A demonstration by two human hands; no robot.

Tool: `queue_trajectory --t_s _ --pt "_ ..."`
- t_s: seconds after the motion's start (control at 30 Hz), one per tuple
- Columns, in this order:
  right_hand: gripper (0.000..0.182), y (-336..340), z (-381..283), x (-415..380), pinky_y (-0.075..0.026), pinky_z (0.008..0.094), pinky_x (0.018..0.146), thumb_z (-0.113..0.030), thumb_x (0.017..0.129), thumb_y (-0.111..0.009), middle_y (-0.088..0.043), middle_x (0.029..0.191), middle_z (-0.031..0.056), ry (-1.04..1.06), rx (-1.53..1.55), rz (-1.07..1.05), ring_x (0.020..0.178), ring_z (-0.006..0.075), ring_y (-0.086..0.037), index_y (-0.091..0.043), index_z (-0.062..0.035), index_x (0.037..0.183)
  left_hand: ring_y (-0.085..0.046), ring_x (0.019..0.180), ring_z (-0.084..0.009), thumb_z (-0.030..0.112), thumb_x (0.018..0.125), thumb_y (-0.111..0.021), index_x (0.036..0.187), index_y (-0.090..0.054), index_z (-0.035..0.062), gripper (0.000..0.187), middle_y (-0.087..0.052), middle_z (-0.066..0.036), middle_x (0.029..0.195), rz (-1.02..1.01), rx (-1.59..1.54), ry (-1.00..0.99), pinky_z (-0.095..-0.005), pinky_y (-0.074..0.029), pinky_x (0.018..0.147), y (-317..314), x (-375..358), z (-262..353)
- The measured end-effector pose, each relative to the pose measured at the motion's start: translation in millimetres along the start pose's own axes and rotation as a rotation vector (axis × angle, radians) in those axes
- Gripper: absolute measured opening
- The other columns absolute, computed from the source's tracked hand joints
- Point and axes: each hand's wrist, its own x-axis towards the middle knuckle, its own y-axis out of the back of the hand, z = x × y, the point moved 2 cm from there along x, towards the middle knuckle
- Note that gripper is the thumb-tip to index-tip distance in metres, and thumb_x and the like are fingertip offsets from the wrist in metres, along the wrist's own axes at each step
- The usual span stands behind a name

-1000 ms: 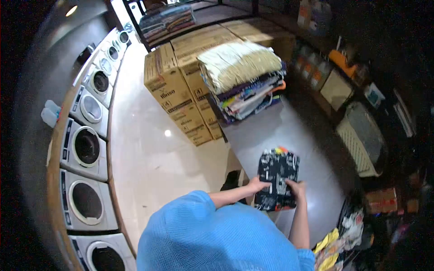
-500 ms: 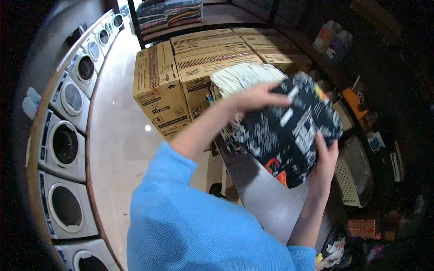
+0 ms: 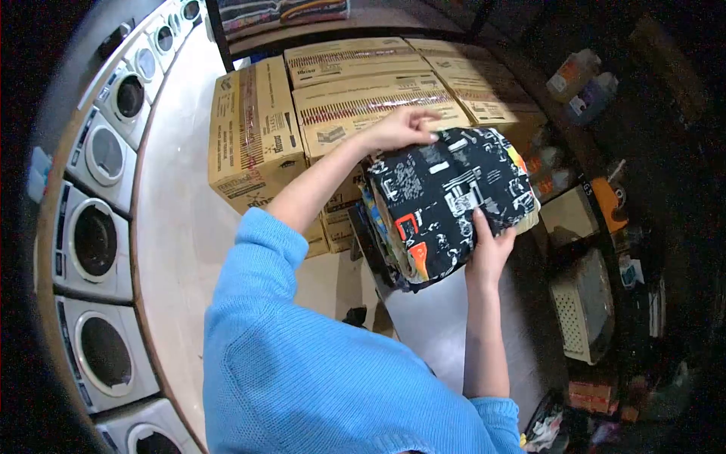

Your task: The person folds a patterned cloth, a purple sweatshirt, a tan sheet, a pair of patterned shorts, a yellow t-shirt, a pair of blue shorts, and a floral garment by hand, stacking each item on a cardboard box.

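A folded black cloth (image 3: 431, 189) with white, red and orange prints lies on top of a stack of folded fabric (image 3: 378, 227), whose coloured edges show at the left. My right hand (image 3: 491, 253) grips the near right edge of the cloth, thumb on top; the fingers are partly hidden. At the far left edge, my left hand (image 3: 404, 127) hovers with its fingers bent and thumb apart, nothing visible between them. Under the stack is a grey tabletop (image 3: 431, 321).
Cardboard boxes (image 3: 257, 129) stand behind the stack. White front-loading machines (image 3: 94, 238) line the left wall beside a pale floor (image 3: 170, 227). To the right are plastic jugs (image 3: 594, 98), a pale perforated basket (image 3: 575, 318) and an orange object (image 3: 609, 204). A folded pile (image 3: 280, 13) rests on a shelf.
The black cloth has come left and down onto the stack, covering the pale cloth. My right hand moved left with it. My left hand has lifted off its surface to the far edge.
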Motion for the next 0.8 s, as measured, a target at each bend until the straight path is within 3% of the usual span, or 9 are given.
queue_trajectory --t_s 0.13,0.2,0.27,0.33,0.4,0.47,0.53,0.6,0.8 --pt "0.063 0.7 -34.7 -4.0 -0.053 0.0354 0.079 -0.013 0.083 -0.076 -0.061 0.114 0.0146 -0.129 -0.261 0.029 0.095 0.0237 -0.064 -0.037 0.0000 0.131 -0.066 0.077 -0.0203 0.014 0.088 -0.067 0.135 -0.053 0.0076 0.049 -0.069 -0.011 0.086 0.100 0.490 -0.090 -0.0330 -0.053 0.074 -10.4 13.3 13.8" --pt "0.062 10.1 -58.8 -7.0 -0.051 0.0381 0.082 -0.023 0.082 -0.078 -0.061 0.112 0.0189 0.120 -0.798 0.102 0.096 0.0275 -0.062 -0.042 0.0013 0.126 -0.068 0.086 -0.0309 0.017 0.092 -0.060 0.134 -0.053 0.0069 0.043 -0.069 -0.017 0.097 0.374 0.714 -0.378 -0.0389 -0.055 0.078 -27.1 -1.9 43.0" --pt "0.061 20.0 -74.2 4.7 -0.047 0.0409 0.088 -0.030 0.082 -0.078 -0.060 0.114 0.0224 0.508 -1.081 0.224 0.103 0.0306 -0.059 -0.047 0.0024 0.123 -0.064 0.102 -0.0354 0.024 0.096 -0.054 0.131 -0.052 0.0003 0.043 -0.066 -0.020 0.112 0.170 0.727 -0.055 -0.0439 -0.050 0.091 -47.1 -39.5 115.4" --pt "0.054 -12.3 -103.6 8.5 -0.040 0.0409 0.099 -0.021 0.084 -0.075 -0.057 0.124 0.0209 0.831 -1.099 0.161 0.116 0.0325 -0.052 -0.051 0.0036 0.126 -0.053 0.122 -0.0404 0.033 0.096 -0.052 0.132 -0.049 -0.0064 0.053 -0.057 -0.025 0.128 0.307 0.911 -0.340 -0.0553 -0.036 0.106 -86.4 -70.0 114.0" --pt "0.047 -46.9 -115.9 21.2 -0.035 0.0430 0.104 -0.020 0.086 -0.072 -0.054 0.134 0.0185 1.033 -1.178 -0.054 0.121 0.0338 -0.050 -0.055 0.0018 0.124 -0.041 0.131 -0.0479 0.040 0.095 -0.052 0.134 -0.045 -0.0099 0.064 -0.052 -0.028 0.134 0.325 0.905 -0.255 -0.0664 -0.018 0.110 -115.7 -88.9 105.4" --pt "0.048 -70.3 -97.0 45.1 -0.024 0.0495 0.112 -0.034 0.090 -0.064 -0.046 0.145 0.0140 1.010 -1.284 -0.310 0.133 0.0340 -0.041 -0.057 -0.0047 0.127 -0.026 0.140 -0.0494 0.052 0.090 -0.051 0.145 -0.036 -0.0026 0.078 -0.037 -0.025 0.148 0.225 1.037 -0.037 -0.0759 -0.007 0.106 -128.8 -75.4 70.8" --pt "0.058 -74.2 -40.9 82.5 -0.009 0.0581 0.116 -0.053 0.094 -0.047 -0.038 0.153 0.0081 0.845 -1.608 -0.371 0.143 0.0331 -0.029 -0.052 -0.0146 0.137 -0.018 0.144 -0.0462 0.056 0.087 -0.051 0.148 -0.033 0.0037 0.082 -0.032 -0.019 0.153 0.264 0.965 -0.092 -0.0786 -0.004 0.104 -122.9 -52.9 34.5" --pt "0.068 -57.8 11.3 120.8 0.000 0.0633 0.115 -0.065 0.093 -0.032 -0.028 0.158 0.0048 0.310 -1.574 -0.461 0.148 0.0317 -0.018 -0.042 -0.0225 0.146 -0.016 0.146 -0.0401 0.059 0.080 -0.056 0.144 -0.042 0.0068 0.083 -0.035 -0.015 0.152 0.134 0.876 -0.012 -0.0796 -0.002 0.103 -111.9 -36.0 10.2" --pt "0.079 -62.9 15.1 132.2 0.004 0.0639 0.114 -0.072 0.090 -0.029 -0.021 0.161 0.0032 0.197 -1.598 -0.336 0.149 0.0314 -0.013 -0.031 -0.0242 0.152 -0.016 0.146 -0.0403 0.071 0.079 -0.054 0.145 -0.043 0.0117 0.089 -0.031 -0.012 0.155 0.153 0.852 -0.024 -0.0778 -0.002 0.105 -102.4 -31.9 2.1"
